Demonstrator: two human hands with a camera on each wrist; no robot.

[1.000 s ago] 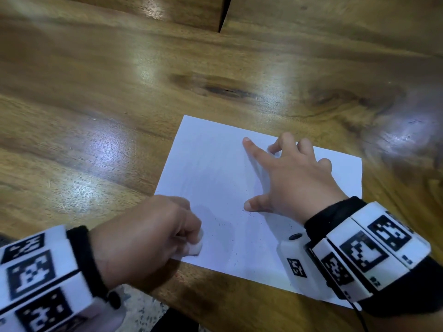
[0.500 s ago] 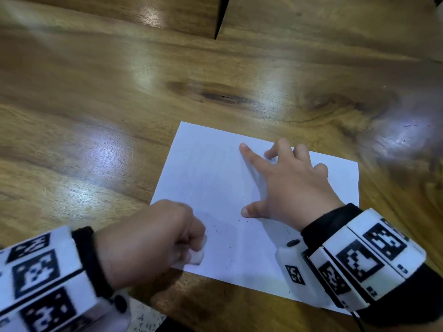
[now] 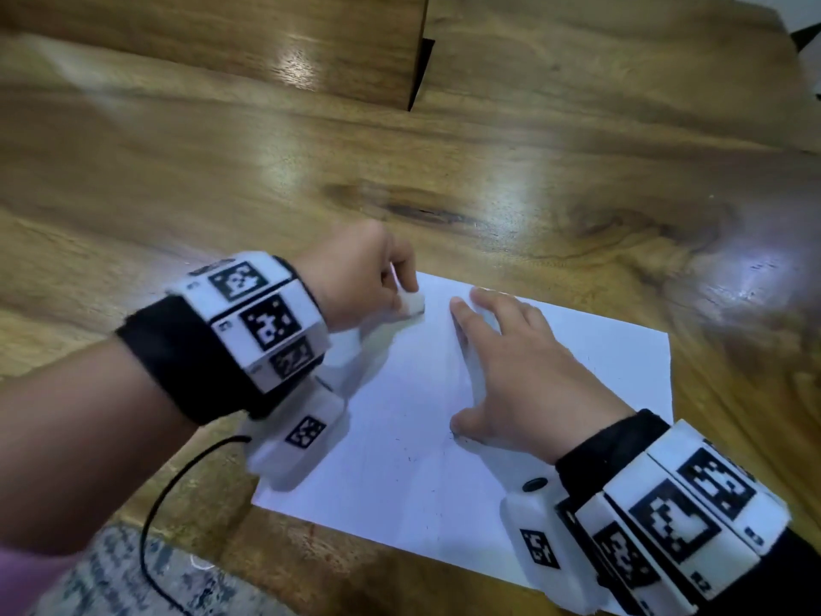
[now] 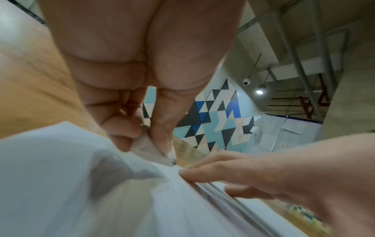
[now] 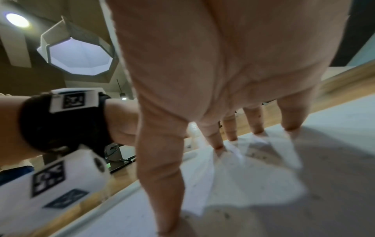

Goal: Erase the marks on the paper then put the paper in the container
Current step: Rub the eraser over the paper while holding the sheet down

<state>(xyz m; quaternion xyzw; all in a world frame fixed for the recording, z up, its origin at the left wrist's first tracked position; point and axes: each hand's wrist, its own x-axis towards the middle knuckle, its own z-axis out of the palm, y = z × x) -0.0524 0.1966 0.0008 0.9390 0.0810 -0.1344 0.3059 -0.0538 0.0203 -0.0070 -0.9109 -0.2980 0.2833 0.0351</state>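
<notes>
A white sheet of paper (image 3: pixel 511 420) is laid flat on a glossy wooden table (image 3: pixel 222 180), close to the near edge. Dark knots and bright light reflections are seen in the wood grain. Small dark specks are scattered over the near half of the sheet.

The paper is pinned by the right hand (image 3: pixel 520 375): fingers spread and straight, tips pressed down on the sheet, thumb out to the side. In the right wrist view the fingertips (image 5: pixel 253 128) are seen planted on the paper.

A small white eraser (image 3: pixel 411 302) is pinched by the left hand (image 3: pixel 355 277), fingers curled around it, thumb against it. The eraser is set on the far left corner of the sheet, just beside the right index finger. In the left wrist view a grey smudged tip is seen on the eraser (image 4: pixel 154 150) where it touches the paper.

White blocks with black square markers are strapped on black bands at both wrists; a black cable (image 3: pixel 164 495) is run from the left one.

A gap between two wooden panels is seen at the table's far side. Speckled flooring is visible below the near edge. A wall of blue, black and white triangles (image 4: pixel 213 115), a ceiling lamp and pipes are shown in the left wrist view; an octagonal ceiling light (image 5: pixel 81 56) in the right wrist view.
</notes>
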